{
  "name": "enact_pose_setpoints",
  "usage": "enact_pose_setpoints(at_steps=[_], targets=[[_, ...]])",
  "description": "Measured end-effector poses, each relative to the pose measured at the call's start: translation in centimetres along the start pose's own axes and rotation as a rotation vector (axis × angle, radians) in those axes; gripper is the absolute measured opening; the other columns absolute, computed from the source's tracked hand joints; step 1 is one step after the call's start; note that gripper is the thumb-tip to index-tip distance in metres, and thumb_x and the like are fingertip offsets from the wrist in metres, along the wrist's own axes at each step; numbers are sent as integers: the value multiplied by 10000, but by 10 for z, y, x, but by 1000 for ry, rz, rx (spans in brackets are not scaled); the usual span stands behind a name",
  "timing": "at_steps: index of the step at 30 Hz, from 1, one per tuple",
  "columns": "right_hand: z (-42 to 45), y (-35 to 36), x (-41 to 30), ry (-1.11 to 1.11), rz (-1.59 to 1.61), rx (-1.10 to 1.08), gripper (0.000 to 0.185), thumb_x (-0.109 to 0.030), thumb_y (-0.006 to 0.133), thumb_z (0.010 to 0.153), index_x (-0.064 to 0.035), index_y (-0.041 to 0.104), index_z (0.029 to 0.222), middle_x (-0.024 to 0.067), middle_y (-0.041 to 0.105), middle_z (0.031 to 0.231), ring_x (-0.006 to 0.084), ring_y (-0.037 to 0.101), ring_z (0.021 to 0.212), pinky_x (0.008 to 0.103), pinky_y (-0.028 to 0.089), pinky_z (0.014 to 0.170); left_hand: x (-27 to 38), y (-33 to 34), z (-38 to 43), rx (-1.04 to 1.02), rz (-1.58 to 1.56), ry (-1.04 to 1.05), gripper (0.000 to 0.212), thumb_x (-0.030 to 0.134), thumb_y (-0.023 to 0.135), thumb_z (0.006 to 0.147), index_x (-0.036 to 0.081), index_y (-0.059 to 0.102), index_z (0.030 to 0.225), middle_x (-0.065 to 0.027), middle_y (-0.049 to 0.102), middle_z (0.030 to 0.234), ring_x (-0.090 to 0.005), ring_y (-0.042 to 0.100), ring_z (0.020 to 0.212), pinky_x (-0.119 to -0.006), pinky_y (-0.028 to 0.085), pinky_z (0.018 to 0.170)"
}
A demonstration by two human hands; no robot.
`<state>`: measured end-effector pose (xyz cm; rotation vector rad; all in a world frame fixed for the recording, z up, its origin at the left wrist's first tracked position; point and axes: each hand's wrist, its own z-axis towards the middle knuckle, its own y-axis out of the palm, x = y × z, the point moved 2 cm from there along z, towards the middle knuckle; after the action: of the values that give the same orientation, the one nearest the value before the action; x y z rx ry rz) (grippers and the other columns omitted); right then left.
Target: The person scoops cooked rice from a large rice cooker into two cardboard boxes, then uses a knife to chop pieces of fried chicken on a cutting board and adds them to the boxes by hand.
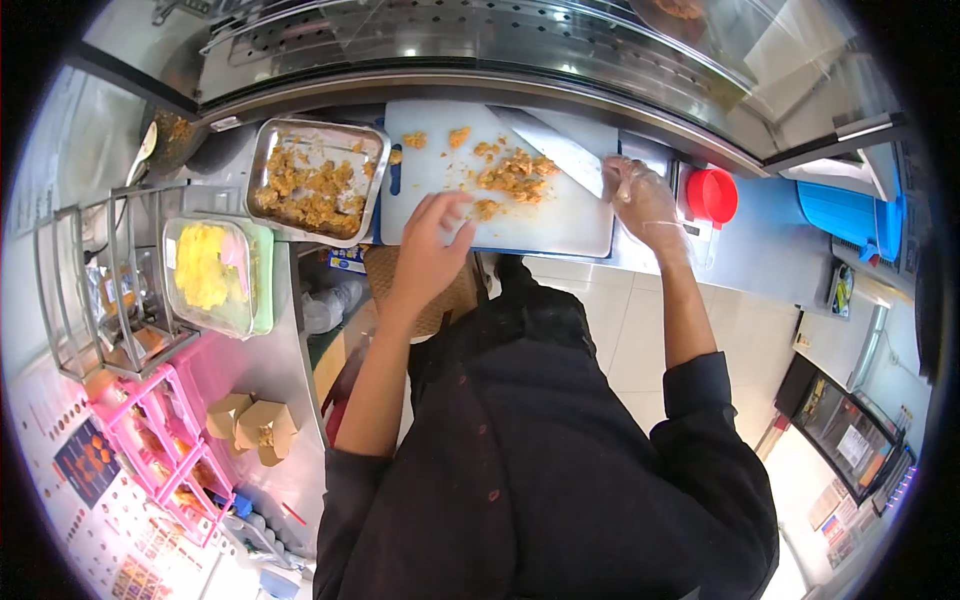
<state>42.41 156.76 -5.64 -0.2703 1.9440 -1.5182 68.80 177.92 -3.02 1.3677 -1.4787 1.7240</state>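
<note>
My right hand (641, 196), in a clear plastic glove, grips the handle of a wide-bladed kitchen knife (551, 146). The blade lies low over the white cutting board (435, 172), pointing to the far left. Chopped golden-brown fried food (517, 178) is heaped beside the blade, with crumbs scattered around it. My bare left hand (439, 232) hovers at the board's near left edge, fingers apart and holding nothing. Left of the board sits a rectangular metal tray (259, 161) with more pieces of the fried food (315, 191) in it.
A red round cup (712, 196) stands right of the board, before a blue plastic bin (847, 217). At left are a clear container of yellow food (202, 266), a metal rack (124, 285), cardboard boxes (262, 427) and a pink rack (165, 450). A glass display case (480, 37) borders the far side.
</note>
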Motion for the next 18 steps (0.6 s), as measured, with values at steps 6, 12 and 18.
enact_pose_setpoints(at_steps=[6, 12, 18], targets=[[-13, -6, -7, -148, 185, -169, 284, -65, 626, 879, -19, 651, 1158, 241, 666, 1046, 434, 659, 979, 497, 528, 899, 16, 49, 39, 100, 270, 204, 555, -75, 577, 774, 93, 609, 1302, -136, 574, 1238, -369, 518, 1143, -465, 441, 1000], [-44, -15, -40, -196, -181, -183, 213, -74, 497, 996, -50, 567, 1196, 191, 622, 980, 356, 686, 874, 454, 586, 709, -7, 37, 38, 283, 304, 108, 564, -82, 570, 798, 104, 623, 1327, -167, 573, 1264, -357, 533, 1179, -428, 437, 1027], [-59, -34, -71, -272, -57, -148, 261, -23, 543, 913, -49, 559, 1172, 179, 629, 1012, 352, 690, 902, 439, 592, 752, -4, 15, 52, 445, 266, 296, 457, 138, 605, 950, 39, 573, 1395, -205, 495, 1443, -404, 423, 1368, -519, 309, 1154]])
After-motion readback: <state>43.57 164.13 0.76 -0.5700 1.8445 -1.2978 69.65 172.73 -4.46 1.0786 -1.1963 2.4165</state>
